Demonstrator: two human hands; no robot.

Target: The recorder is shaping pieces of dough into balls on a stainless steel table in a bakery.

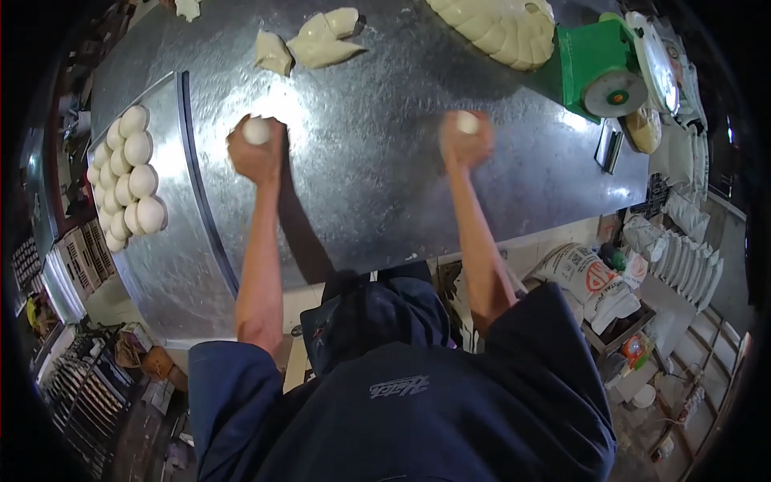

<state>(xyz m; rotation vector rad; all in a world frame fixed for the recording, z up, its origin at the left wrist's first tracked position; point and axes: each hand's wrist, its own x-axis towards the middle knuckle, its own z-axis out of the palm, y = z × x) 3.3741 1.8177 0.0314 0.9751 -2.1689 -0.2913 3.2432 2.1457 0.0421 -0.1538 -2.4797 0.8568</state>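
My left hand (258, 163) is curled around a pale dough ball (257, 130) on the shiny metal table (361, 177). To the right, my right hand (466, 151) cups a second dough ball (467, 122), and its outline is slightly blurred. The top of each ball shows above my fingers; the undersides are hidden. Several finished-looking round dough balls (138, 148) sit close together in rows at the far left. Beyond my left hand lie loose cut dough pieces (325, 50). A large scored slab of dough (502, 30) rests at the far right of centre.
A green scale (598, 60) with a round dial stands at the back right. Near it lies a metal scraper (610, 151). A dark raised strip (197, 161) runs between my left hand and the rows of balls. Printed sacks (586, 277) are beyond the table's right front edge.
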